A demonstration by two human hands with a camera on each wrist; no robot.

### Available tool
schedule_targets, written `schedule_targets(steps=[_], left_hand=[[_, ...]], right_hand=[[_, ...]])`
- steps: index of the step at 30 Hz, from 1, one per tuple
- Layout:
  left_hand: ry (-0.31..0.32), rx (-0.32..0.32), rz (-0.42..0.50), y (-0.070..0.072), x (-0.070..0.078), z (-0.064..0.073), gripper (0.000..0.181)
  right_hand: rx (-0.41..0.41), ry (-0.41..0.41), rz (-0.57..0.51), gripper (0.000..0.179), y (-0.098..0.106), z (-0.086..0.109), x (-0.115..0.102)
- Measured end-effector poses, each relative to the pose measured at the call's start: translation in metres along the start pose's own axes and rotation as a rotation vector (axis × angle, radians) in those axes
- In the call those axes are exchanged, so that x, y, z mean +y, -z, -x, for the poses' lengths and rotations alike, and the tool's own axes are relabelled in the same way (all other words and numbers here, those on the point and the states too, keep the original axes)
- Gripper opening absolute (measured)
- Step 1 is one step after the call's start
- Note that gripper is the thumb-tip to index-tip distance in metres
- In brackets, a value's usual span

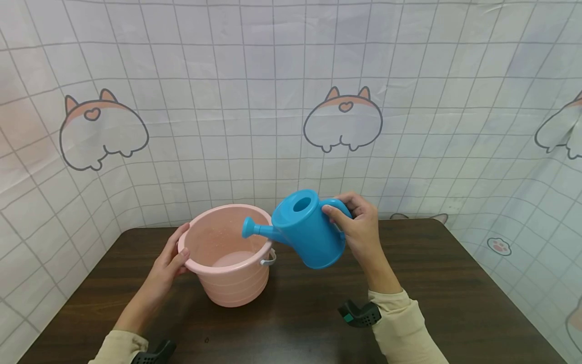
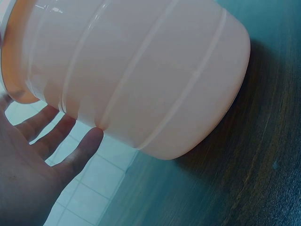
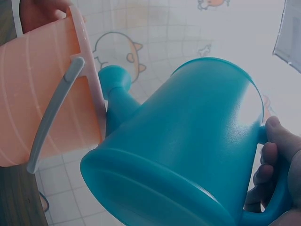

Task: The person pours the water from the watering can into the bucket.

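Note:
A pink plastic bucket (image 1: pixel 234 285) stands on the dark wooden table. My left hand (image 1: pixel 164 265) holds it by the left side of the rim, thumb over the edge; in the left wrist view several fingers (image 2: pixel 77 153) touch the outer wall. My right hand (image 1: pixel 364 227) grips the handle of a blue watering can (image 1: pixel 313 235), fingers curled round it. The can is raised off the table and tilted left, its spout reaching over the bucket's right rim. No water stream is visible from the spout head (image 1: pixel 248 227).
The bucket's pale carrying handle (image 3: pixel 56 113) hangs down on its right side. Behind the dark table (image 1: pixel 436 283) hangs a white grid-patterned cloth (image 1: pixel 254 101) with cartoon animal prints. Dark cameras (image 1: pixel 361 314) are strapped to both wrists over beige sleeves.

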State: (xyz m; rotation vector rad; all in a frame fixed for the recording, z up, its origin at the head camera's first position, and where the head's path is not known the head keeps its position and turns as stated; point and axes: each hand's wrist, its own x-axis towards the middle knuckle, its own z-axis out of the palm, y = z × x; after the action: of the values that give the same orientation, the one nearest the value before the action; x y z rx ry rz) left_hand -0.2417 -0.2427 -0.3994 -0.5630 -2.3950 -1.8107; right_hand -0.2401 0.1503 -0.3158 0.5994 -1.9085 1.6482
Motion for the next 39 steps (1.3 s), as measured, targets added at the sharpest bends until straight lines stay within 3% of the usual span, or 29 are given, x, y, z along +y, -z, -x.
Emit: schedule_targets(steps=[7, 39], left_hand=[[-0.014, -0.005, 0.009, 0.0001, -0.0007, -0.0003, 0.052], [-0.019, 0.001, 0.020, 0.0006, -0.0033, -0.0006, 0.052]], right_hand=[[0.005, 0.004, 0.001, 0.016, 0.0015, -0.0007, 0.0092], [0.004, 0.001, -0.011, 0.016, 0.0008, -0.0008, 0.0096]])
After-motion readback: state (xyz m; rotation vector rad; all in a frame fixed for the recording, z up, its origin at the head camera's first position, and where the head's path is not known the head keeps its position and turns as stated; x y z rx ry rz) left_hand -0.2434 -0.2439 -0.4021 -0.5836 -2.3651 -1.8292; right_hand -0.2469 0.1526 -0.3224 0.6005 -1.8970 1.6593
